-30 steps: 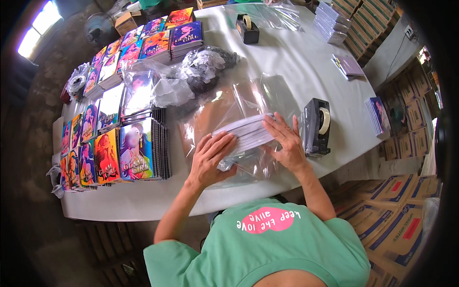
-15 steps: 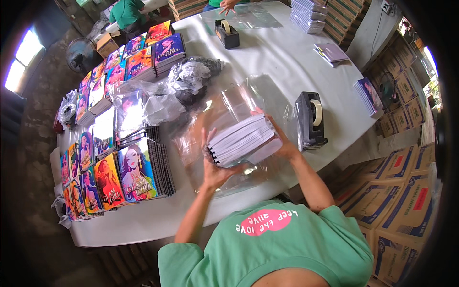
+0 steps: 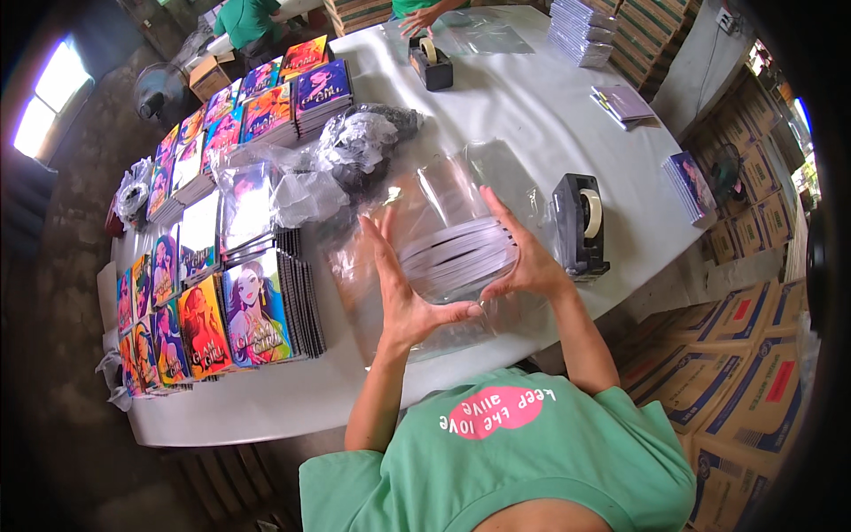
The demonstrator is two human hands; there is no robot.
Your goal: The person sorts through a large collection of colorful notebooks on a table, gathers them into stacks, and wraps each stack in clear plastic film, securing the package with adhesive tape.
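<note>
Both hands, the left hand (image 3: 403, 297) and right hand (image 3: 523, 257), fingers spread upright, palms inward, clasp a stack of thin white-edged booklets in a clear plastic bag (image 3: 452, 253) above the white table's (image 3: 523, 115) near edge, beside a black tape dispenser (image 3: 581, 222)

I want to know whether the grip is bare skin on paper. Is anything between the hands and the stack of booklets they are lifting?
Yes. The clear plastic bag wraps the stack of booklets, so the left hand and right hand press on the film at its two ends, not on the paper itself.
</note>
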